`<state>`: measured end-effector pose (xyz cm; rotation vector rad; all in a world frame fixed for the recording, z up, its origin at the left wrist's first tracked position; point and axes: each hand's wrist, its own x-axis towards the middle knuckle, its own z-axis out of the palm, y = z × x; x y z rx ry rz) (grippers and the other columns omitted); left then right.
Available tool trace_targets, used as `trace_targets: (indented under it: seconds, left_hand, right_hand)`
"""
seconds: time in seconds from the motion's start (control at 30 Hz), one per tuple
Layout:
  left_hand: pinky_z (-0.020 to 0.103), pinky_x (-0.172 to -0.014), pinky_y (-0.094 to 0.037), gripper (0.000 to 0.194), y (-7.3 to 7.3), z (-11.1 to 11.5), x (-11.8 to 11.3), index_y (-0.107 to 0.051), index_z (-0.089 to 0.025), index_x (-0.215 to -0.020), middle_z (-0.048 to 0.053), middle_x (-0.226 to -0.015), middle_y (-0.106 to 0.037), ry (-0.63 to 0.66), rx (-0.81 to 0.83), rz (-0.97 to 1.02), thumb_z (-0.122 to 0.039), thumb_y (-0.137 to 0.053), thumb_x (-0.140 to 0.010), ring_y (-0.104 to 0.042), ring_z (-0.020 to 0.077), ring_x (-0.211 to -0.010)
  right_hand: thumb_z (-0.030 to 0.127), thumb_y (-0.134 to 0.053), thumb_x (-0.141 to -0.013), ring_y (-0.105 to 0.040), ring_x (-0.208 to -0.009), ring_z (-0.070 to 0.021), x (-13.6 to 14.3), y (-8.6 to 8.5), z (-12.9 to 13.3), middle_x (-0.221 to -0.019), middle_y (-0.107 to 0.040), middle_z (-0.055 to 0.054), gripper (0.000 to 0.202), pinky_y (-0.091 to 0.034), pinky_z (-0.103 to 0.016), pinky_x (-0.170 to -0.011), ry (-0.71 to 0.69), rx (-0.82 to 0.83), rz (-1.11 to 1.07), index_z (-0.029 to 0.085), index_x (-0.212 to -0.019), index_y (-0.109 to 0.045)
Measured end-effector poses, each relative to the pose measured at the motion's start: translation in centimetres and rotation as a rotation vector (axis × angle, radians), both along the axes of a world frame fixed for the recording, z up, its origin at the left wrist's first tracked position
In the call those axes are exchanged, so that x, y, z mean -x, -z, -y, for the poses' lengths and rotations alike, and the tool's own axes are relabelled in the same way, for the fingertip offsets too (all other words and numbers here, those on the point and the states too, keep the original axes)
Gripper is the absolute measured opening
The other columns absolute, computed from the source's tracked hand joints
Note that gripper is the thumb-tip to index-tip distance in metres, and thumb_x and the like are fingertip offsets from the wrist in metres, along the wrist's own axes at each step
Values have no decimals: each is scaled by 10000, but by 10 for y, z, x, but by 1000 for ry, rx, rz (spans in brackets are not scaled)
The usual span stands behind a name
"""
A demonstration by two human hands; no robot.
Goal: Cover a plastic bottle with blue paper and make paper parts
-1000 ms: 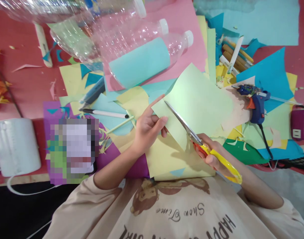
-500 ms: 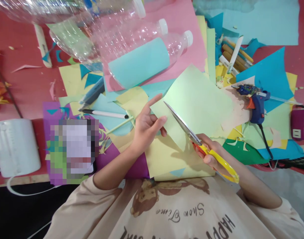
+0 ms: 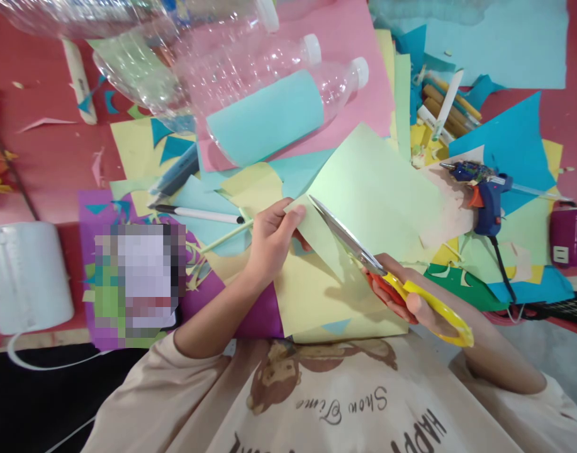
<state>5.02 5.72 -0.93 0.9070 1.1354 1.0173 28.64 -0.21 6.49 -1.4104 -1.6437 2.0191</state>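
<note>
My left hand [image 3: 275,242] pinches the left corner of a pale green paper sheet [image 3: 377,182] between thumb and fingers. Scissors [image 3: 349,236] with yellow and red handles are in my right hand [image 3: 396,289], its fingers in and around the handles. Their blades look closed or nearly so and lie across the green sheet, the tip close to my left thumb. The part of the sheet near my left hand bends down to the left of the blades. Beneath lies a yellow sheet [image 3: 335,308].
Clear plastic bottles lie at the back, one wrapped in light blue paper [image 3: 269,116]. A blue glue gun [image 3: 489,195] rests on paper at the right. A black-and-white pen [image 3: 198,214], a blurred phone-like object [image 3: 144,277] and a white device [image 3: 28,277] are at the left.
My left fingers have closed from a loose, extended pose onto the green sheet's corner. The scissor blades have come closer together, and their yellow handle has swung slightly right.
</note>
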Motion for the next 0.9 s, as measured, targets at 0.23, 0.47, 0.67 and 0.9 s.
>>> trace_targets:
  seconds: [0.23, 0.47, 0.67, 0.9]
  left_hand:
    - [207, -391, -423, 298, -7, 1, -3, -529, -190, -634, -35, -508, -576, 29, 4, -38, -383, -610, -846, -557, 94, -398]
    - [201, -381, -413, 313, -7, 2, -3, -510, -189, -625, -44, -502, -556, 42, 3, -58, -394, -607, -840, -565, 94, -400]
    - [191, -363, -393, 306, -9, 2, -4, -502, -186, -614, -44, -483, -556, 39, 13, -47, -365, -605, -839, -565, 93, -382]
    - [194, -368, -409, 298, -9, 1, -4, -509, -188, -623, -47, -482, -553, 48, 14, -45, -370, -603, -840, -574, 97, -384]
  right_hand:
    - [863, -452, -692, -250, -480, -70, 4, 6, -2, -619, -386, 59, 694, -187, -242, -408, 101, 136, -68, 219, -950, -437]
    - [854, -483, -682, -280, -506, -60, 5, 11, -2, -689, -394, 51, 697, -227, -200, -393, 121, 141, -82, 218, -967, -462]
    - [841, -483, -700, -262, -486, -55, 5, 17, -1, -684, -373, 53, 673, -202, -191, -368, 132, 119, -98, 223, -967, -466]
    - [806, -476, -746, -273, -470, -51, 4, 18, -5, -656, -365, 65, 646, -211, -196, -372, 86, 129, -126, 218, -1015, -455]
